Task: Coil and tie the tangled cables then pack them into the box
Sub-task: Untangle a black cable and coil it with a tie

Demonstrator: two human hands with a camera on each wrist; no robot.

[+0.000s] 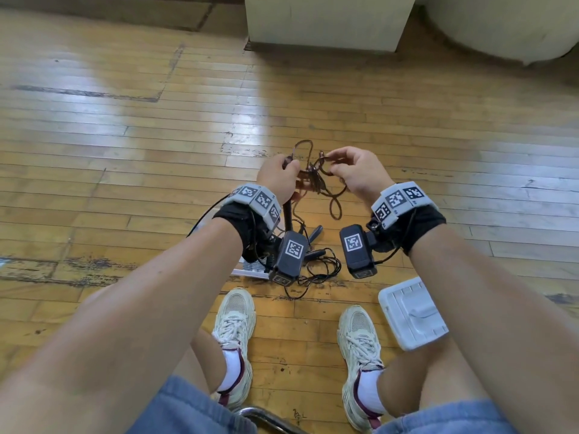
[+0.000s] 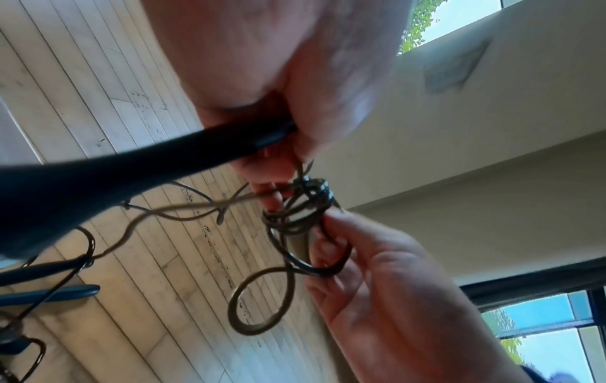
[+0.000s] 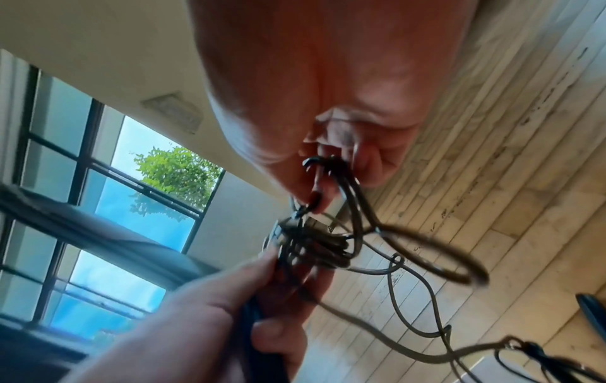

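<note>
A tangled brown cable [image 1: 313, 178] hangs in the air between both hands, above the wooden floor. My left hand [image 1: 289, 166] grips the tangle's left side together with a thick black end piece [image 2: 131, 176] that hangs below it. My right hand [image 1: 333, 166] pinches a loop [image 2: 315, 267] beside the knot [image 3: 311, 243]; loose loops dangle underneath. Thin black cables [image 1: 319, 270] with dark plugs lie on the floor below the wrists. A white plastic box part [image 1: 412, 311] lies on the floor at the right. Another white ribbed piece [image 1: 250, 270] is mostly hidden under my left wrist.
My two shoes [image 1: 235, 324] stand on the wooden floor just behind the black cables. A cream cabinet base [image 1: 326, 23] stands at the far end. A metal chair tube [image 1: 266, 418] shows at the bottom edge.
</note>
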